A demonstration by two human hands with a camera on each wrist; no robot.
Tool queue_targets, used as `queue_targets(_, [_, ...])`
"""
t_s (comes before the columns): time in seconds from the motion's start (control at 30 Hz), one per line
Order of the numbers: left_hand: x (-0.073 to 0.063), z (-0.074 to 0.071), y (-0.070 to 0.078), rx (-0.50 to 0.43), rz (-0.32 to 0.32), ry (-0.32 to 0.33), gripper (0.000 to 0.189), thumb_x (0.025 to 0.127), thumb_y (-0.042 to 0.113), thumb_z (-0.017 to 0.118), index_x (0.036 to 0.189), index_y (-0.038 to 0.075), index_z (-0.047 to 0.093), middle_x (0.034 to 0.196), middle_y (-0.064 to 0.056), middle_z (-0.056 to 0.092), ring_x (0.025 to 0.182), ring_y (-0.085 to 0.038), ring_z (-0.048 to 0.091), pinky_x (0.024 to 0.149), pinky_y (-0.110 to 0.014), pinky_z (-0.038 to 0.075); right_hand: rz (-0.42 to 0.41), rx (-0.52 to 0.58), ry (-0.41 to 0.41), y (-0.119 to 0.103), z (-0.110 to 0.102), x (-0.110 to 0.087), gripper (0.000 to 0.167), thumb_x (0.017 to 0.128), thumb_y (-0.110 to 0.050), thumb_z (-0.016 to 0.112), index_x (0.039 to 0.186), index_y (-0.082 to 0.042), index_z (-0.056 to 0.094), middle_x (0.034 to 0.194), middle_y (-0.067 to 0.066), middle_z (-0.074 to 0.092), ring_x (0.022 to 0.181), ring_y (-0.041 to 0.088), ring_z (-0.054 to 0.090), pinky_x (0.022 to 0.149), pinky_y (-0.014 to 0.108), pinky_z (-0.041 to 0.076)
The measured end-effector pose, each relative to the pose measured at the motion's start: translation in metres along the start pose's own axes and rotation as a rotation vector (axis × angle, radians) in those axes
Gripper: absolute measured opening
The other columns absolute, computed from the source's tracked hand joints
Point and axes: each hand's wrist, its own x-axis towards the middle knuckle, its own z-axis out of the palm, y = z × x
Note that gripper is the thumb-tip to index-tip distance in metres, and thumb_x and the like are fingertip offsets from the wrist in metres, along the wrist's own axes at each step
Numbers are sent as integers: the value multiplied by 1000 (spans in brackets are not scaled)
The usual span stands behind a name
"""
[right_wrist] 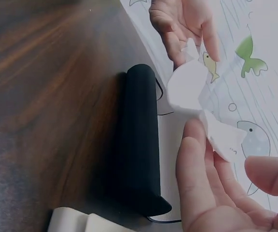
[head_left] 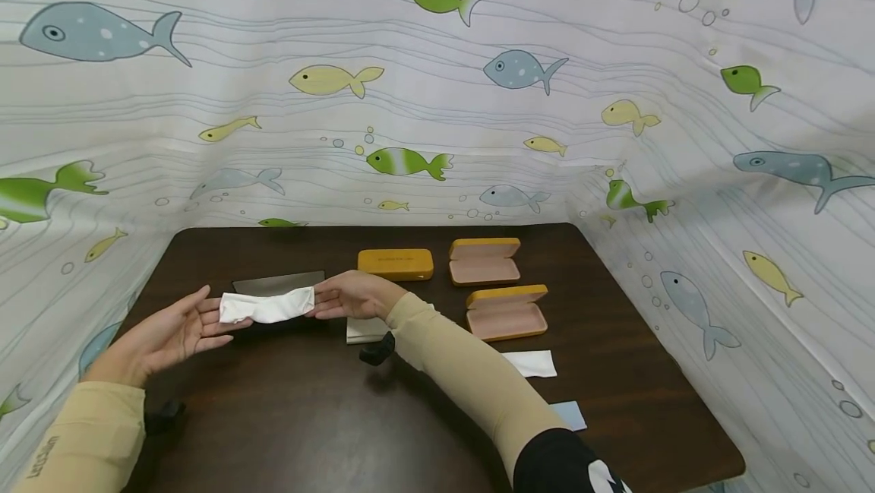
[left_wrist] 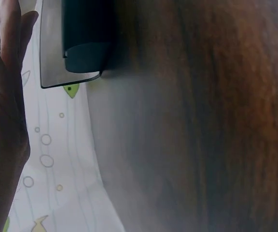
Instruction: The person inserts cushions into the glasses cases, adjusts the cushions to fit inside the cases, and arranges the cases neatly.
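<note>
A folded white cloth spans the gap between both hands above the table, with small dark print at one end in the right wrist view. My left hand is palm up, its extended fingers under the cloth's left end. At the other end, my right hand supports the cloth on its fingers, and its thumb stands apart from it. Behind the cloth lies a black case of long, prism-like shape with a raised grey panel; in the head view the cloth and hands partly cover it.
A closed yellow glasses case and two open ones, one behind and one nearer, stand at the back right. A cream-coloured item, a white cloth and a light blue cloth lie partly behind the right arm. Fish-patterned fabric surrounds the table.
</note>
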Motion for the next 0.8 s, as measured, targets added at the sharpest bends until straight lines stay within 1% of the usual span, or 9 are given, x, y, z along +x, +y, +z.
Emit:
queue_targets(0.07, [-1,-2,-1,3,-2,7,68,112,36,5,135,6,61,138,-16,61,130,-29,58,106,-42,47,2,-8,4,1,3,4,22,106,-10,55,116,4,69,105,16,69,106,32,70,102,42,51])
queue_targets(0.2, [-2,-6,-3,18,2,27,66,112,36,6,134,7,61,137,-16,62,129,-29,59,106,-42,47,3,-39,42,0,7,9,20,105,-10,57,114,4,69,102,15,68,97,28,70,103,43,50])
queue_targets(0.37, [-2,-10,-4,26,6,33,67,112,36,5,134,9,62,136,-14,62,128,-28,59,105,-42,48,-21,-121,109,1,14,10,21,101,-8,64,117,6,69,102,15,66,96,28,67,100,44,53])
queue_targets(0.43, [-1,-10,-4,20,8,28,67,112,36,5,134,9,62,137,-14,62,128,-28,59,105,-42,48,-43,-158,144,3,17,10,22,98,-7,68,116,6,70,101,14,67,95,26,67,96,43,55])
queue_targets(0.5, [0,-10,-3,8,4,10,68,111,37,4,135,8,61,138,-15,61,130,-28,58,106,-42,47,-72,-185,192,5,20,11,20,95,-5,71,111,6,72,97,13,68,90,24,68,91,42,57])
queue_targets(0.63, [3,-11,-2,0,-2,-17,69,111,37,3,137,6,60,140,-16,60,131,-28,57,107,-41,46,-125,-227,305,9,26,13,12,94,-4,72,102,5,75,88,10,67,74,18,67,78,35,61])
queue_targets(0.73, [3,-12,-1,2,-4,-8,69,111,37,4,137,7,60,139,-16,60,131,-28,57,107,-41,47,-148,-250,383,10,28,15,9,95,-3,71,99,4,75,84,9,66,66,15,63,70,30,61])
queue_targets(0.8, [2,-14,0,4,-8,5,68,111,37,5,135,9,61,138,-15,61,130,-28,58,106,-42,47,-156,-250,417,10,28,16,9,95,-2,70,100,4,75,84,9,65,65,14,62,68,29,60])
